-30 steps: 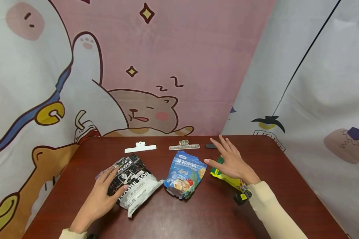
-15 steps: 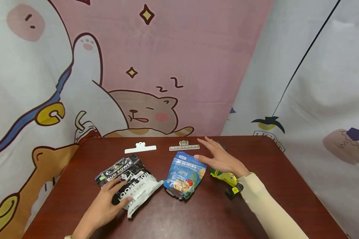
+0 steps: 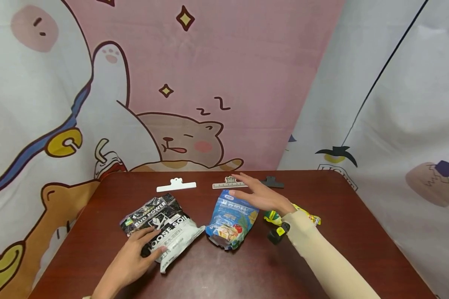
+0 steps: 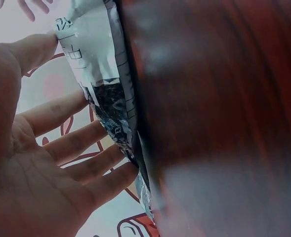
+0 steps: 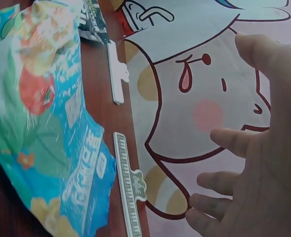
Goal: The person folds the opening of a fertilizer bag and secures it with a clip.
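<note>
Above the blue pouch (image 3: pixel 230 224), the right hand (image 3: pixel 263 197) has moved leftward, fingers straight and empty, uncovering the black clip (image 3: pixel 272 182). The left hand's (image 3: pixel 134 254) spread fingers touch the LOOSE SOIL bag (image 3: pixel 170 226); the right sleeve (image 3: pixel 323 255) partly hides the yellow packet (image 3: pixel 309 213).

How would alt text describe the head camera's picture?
A person's left hand touches a black-and-white bag on a reddish table; the right hand hovers by a blue pouch. A yellow packet lies further right; three clips line the far side.
</note>
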### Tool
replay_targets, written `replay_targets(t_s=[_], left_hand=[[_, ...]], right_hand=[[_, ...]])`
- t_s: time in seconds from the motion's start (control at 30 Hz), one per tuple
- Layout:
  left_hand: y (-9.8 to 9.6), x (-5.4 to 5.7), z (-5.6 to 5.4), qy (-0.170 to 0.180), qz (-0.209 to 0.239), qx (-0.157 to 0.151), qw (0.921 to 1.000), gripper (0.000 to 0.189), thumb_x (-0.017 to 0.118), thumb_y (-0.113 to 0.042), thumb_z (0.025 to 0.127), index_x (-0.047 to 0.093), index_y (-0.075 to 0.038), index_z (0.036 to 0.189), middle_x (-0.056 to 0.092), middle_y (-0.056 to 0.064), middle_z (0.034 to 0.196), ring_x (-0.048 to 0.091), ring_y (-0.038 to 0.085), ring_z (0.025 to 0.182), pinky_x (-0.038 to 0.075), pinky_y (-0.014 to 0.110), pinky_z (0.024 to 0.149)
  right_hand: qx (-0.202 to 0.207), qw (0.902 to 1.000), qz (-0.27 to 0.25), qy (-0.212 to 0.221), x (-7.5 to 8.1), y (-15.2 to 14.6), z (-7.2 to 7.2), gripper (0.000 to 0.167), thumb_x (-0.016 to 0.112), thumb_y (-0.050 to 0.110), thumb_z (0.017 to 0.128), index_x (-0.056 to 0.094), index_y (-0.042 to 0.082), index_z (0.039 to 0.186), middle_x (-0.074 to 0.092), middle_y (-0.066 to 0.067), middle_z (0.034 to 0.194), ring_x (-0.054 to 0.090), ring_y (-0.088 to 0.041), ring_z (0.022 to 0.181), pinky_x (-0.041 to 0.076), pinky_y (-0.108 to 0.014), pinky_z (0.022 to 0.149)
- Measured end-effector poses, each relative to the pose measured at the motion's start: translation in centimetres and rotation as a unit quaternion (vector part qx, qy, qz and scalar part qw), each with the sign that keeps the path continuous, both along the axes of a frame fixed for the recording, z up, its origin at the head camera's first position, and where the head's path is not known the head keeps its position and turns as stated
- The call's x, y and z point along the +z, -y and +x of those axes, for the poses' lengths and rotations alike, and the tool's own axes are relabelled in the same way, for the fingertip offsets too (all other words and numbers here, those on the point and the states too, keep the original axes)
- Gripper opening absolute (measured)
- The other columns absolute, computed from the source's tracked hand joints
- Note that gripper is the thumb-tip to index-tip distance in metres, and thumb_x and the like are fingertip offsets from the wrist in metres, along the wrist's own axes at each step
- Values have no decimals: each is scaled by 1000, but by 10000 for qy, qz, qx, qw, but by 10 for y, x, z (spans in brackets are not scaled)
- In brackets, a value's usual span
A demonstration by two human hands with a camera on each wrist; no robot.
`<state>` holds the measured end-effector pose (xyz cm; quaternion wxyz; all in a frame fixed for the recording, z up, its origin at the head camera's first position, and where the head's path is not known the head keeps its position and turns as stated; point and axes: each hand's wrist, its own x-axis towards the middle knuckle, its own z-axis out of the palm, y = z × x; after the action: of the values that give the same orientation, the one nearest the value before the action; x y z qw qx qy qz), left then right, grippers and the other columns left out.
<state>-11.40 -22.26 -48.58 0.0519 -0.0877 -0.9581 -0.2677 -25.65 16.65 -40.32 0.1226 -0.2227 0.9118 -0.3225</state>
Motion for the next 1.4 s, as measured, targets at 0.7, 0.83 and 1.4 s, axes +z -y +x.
replay_targets(t_s=[0.7,0.83,1.4], left_hand=[[2,1,-1,247,-4,70,9997,62,70,-59,91,66,-17,137,60,12,141,56,39,132,49,61,102],[1,-1,-1,212,18,72,9997,61,71,-57,91,67,-17,137,61,12,141,56,38,132,49,60,103],[3,-2,-2,197,126,52,9997,60,73,-54,91,67,-16,136,61,13,141,55,41,133,47,62,105]], right_hand=[[-277,9905,-407,1282,-4,45,-16,81,51,85,84,39,47,154,34,5,166,40,-32,150,31,-68,117],[-60,9836,-787,1622,-5,53,-20,81,54,81,87,38,40,156,38,2,164,52,-32,142,37,-64,116],[272,9675,-1238,2186,-13,94,-39,85,52,77,91,45,21,155,60,-18,146,64,-35,128,53,-49,106]])
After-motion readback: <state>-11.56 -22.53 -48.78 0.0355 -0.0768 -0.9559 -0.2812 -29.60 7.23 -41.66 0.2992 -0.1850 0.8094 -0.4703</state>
